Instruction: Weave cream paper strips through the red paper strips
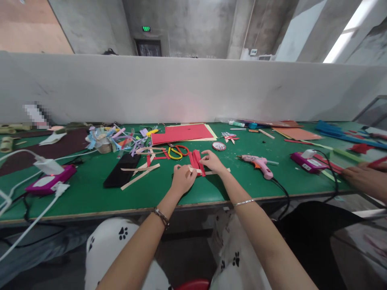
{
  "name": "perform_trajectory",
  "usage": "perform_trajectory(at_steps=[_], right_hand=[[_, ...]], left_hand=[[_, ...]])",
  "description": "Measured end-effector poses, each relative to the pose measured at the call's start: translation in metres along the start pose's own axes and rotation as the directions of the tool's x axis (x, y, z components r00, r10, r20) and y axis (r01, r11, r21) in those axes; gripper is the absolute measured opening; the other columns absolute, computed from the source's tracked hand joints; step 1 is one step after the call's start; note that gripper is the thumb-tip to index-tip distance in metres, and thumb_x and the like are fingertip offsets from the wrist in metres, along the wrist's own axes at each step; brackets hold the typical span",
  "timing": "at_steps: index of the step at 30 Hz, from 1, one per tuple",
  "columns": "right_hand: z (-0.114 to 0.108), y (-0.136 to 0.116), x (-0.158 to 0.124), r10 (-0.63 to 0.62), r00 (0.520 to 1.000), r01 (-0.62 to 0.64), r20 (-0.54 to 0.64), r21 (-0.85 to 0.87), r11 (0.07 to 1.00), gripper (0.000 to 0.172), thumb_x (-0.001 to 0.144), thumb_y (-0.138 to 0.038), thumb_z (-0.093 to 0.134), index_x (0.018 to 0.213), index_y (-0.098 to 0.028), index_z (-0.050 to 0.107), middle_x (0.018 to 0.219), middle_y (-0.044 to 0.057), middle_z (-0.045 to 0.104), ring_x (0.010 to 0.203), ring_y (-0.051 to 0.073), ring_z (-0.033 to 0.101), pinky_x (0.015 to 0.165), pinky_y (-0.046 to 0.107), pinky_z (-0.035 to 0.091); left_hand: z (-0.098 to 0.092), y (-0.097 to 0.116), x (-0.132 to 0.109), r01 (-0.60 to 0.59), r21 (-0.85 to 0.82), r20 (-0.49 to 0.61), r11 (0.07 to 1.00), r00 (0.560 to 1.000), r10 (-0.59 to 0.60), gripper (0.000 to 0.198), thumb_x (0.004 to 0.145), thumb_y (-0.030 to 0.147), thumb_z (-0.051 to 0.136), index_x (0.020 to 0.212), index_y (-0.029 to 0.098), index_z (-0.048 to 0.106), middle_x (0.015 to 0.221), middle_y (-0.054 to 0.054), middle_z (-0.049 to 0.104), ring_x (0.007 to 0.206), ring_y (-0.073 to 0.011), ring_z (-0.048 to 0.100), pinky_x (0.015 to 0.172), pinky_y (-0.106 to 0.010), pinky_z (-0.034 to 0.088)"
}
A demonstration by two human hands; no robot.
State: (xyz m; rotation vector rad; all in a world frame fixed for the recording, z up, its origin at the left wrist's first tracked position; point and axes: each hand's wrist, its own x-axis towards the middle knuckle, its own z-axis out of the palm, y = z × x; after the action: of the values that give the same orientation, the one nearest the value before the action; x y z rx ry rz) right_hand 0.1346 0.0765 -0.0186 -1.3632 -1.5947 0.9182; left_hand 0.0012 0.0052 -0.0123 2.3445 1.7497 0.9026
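Note:
Several red paper strips (pixel 196 160) lie side by side on the green table (pixel 90 189), crossed by a cream strip (pixel 211 172). My left hand (pixel 182 179) rests curled at the left end of the cream strip, pinching it. My right hand (pixel 212 161) is just right of the red strips, its fingertips pressed onto them where they meet the cream strip.
Yellow and red scissors (pixel 178 152) and a red sheet (pixel 184 133) lie behind the strips. A pink glue gun (pixel 259 164) sits to the right, a black phone (pixel 121 175) and loose cream strips (pixel 139 174) to the left. Another person's hand (pixel 364 179) rests at the right edge.

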Motion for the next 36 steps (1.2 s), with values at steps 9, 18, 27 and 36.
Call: perform_trajectory(at_steps=[9,18,27,36], right_hand=[[-0.0010,0.0021,0.0023,0.011,1.000,-0.012,0.017,0.011,1.000,0.028,0.055,-0.007,0.050,0.080,-0.019,0.043,0.048,-0.012,0.045,0.046,0.007,0.046,0.051,0.020,0.038],[-0.0023,-0.0013,-0.0035,-0.020,0.996,0.020,0.087,-0.002,1.000,0.030,0.054,-0.007,0.052,0.081,-0.018,0.044,0.049,-0.012,0.042,0.048,0.007,0.046,0.051,0.020,0.038],[-0.0036,0.0025,-0.0025,-0.096,0.991,0.102,0.088,-0.065,0.993,0.030,0.053,-0.007,0.050,0.081,-0.018,0.046,0.052,-0.011,0.042,0.052,0.008,0.047,0.055,0.021,0.039],[-0.0016,0.0041,-0.0013,-0.132,0.990,0.137,0.047,-0.113,0.984,0.032,0.055,-0.007,0.051,0.085,-0.018,0.046,0.057,-0.010,0.043,0.053,0.008,0.048,0.057,0.022,0.041]], left_hand=[[-0.0013,0.0008,0.0008,0.001,0.026,0.016,1.000,1.000,-0.001,0.024,0.078,0.016,0.038,0.062,0.017,0.055,0.079,-0.005,0.066,0.078,-0.0165,0.056,0.079,-0.033,0.027],[-0.0011,0.0001,0.0011,-0.005,0.051,0.032,0.999,0.999,0.004,0.025,0.079,0.017,0.037,0.063,0.017,0.057,0.080,-0.005,0.066,0.078,-0.0173,0.056,0.077,-0.033,0.027],[0.0017,-0.0017,0.0007,-0.010,0.031,0.014,0.999,1.000,0.009,0.024,0.078,0.017,0.038,0.063,0.017,0.056,0.078,-0.005,0.066,0.079,-0.0175,0.056,0.078,-0.034,0.027],[0.0010,-0.0008,0.0000,-0.021,0.042,0.025,0.999,0.999,0.020,0.027,0.080,0.018,0.036,0.062,0.017,0.056,0.078,-0.005,0.066,0.077,-0.0166,0.056,0.078,-0.034,0.027]])
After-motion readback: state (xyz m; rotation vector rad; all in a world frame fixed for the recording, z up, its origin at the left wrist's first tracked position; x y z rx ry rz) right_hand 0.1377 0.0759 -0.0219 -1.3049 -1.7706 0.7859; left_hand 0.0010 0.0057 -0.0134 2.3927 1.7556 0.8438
